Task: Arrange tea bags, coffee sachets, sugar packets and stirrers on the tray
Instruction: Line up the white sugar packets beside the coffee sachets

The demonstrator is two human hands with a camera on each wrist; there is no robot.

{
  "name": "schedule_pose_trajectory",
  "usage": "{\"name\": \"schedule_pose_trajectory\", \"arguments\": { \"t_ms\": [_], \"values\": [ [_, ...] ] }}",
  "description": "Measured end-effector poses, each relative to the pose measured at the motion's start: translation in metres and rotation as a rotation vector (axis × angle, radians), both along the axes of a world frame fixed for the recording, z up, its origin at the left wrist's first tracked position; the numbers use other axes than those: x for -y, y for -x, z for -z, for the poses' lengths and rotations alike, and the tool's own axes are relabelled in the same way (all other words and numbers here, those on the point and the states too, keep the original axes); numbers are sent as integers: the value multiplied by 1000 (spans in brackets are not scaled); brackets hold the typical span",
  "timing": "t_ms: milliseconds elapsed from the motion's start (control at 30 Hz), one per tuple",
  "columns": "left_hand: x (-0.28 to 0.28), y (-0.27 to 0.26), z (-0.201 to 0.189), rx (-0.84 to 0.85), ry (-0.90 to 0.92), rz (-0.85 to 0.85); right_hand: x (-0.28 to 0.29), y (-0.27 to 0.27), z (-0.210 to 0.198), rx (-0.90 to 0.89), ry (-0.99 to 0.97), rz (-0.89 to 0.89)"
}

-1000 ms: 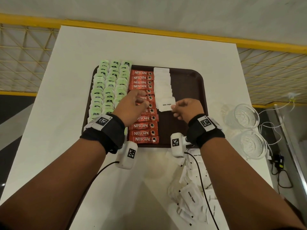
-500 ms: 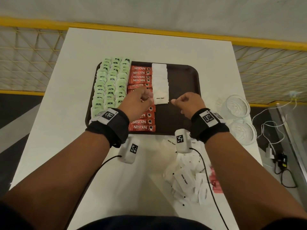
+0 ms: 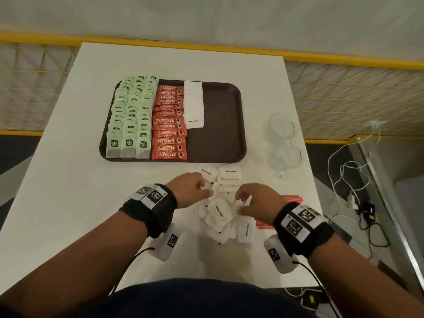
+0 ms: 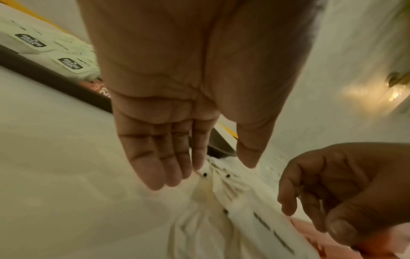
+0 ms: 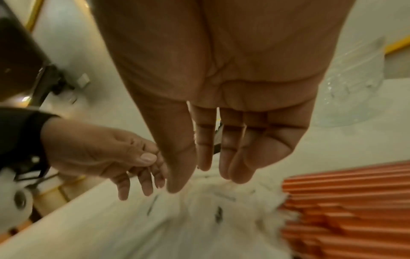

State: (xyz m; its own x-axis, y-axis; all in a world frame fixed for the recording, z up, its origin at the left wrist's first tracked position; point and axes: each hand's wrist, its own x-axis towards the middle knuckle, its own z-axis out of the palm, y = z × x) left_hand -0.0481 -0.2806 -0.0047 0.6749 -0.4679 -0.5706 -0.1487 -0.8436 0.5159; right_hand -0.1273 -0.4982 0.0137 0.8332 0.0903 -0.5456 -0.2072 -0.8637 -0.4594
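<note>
desk: white top, with a yellow rail and mesh behind it.
tray: dark brown tray on the far half of the desk; its right part is bare.
tea bags: green tea bags in three overlapping rows along the tray's left side.
coffee sachets: red coffee sachets in one column just right of the tea bags.
sugar packets: a short overlapping column of white sugar packets beside the coffee; a loose pile of sugar packets lies on the desk below the tray's near edge.
stirrers: orange stirrers on the desk, right of the pile.
left hand: left hand over the pile, fingers straight and close together, tips at the packets; no hold is visible.
right hand: right hand over the pile's right side, fingers loosely extended; whether it grips a packet cannot be told.
glass bowls: two clear glass bowls right of the tray.
</note>
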Motion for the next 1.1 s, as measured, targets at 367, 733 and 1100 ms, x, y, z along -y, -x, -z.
{"name": "schedule_pose_trajectory", "arguments": {
  "t_ms": [367,733,1100],
  "values": [
    [26,47,17,125,-237,-73,-12,34,13,54,299,-227],
    [31,53,11,50,-193,-149,-11,45,22,89,381,-181],
    [31,56,4,-69,-91,-200,-4,46,12,64,193,-30]
  ]
}}
